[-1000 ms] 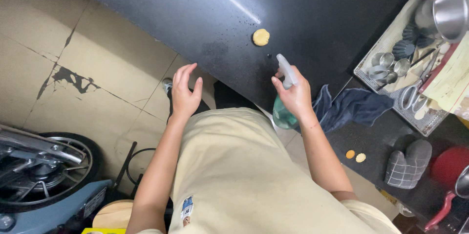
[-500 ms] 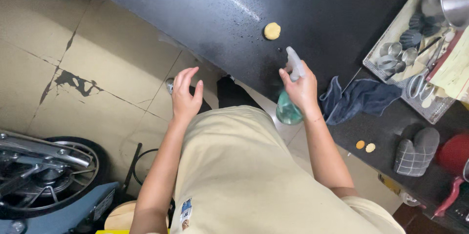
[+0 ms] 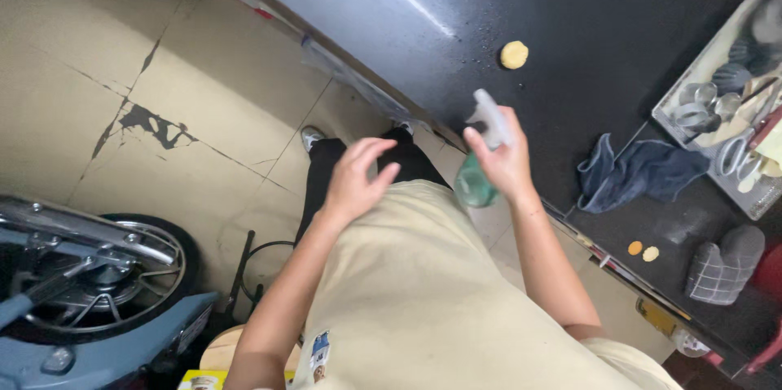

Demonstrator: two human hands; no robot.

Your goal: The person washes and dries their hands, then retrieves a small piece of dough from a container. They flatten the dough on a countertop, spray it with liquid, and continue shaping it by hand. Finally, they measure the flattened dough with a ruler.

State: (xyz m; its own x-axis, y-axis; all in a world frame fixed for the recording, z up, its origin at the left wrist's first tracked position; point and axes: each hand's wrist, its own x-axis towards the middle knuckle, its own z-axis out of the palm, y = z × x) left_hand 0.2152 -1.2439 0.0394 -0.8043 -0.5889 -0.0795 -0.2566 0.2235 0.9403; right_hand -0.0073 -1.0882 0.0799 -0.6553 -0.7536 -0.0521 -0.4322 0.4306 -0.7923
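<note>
My right hand (image 3: 509, 163) grips a green spray bottle (image 3: 475, 184) by its white trigger head (image 3: 489, 117), held at the near edge of the black counter (image 3: 586, 23). The nozzle points out over the counter. My left hand (image 3: 356, 178) hangs free over the floor beside my apron, fingers apart and curled, holding nothing. A round yellow dough piece (image 3: 514, 54) lies on the counter beyond the bottle. A crumpled blue cloth (image 3: 635, 174) lies to the right of my right hand.
A metal tray (image 3: 700, 117) with round cutters and tools sits at the right. Two small yellow discs (image 3: 643, 251) and a grey checked oven mitt (image 3: 723, 264) lie near the counter's edge. A wheel and blue frame (image 3: 98, 276) stand on the cracked tile floor at lower left.
My right hand has lifted the spray bottle a little and kept it at the counter edge. My left hand has swung in toward my body and the bottle.
</note>
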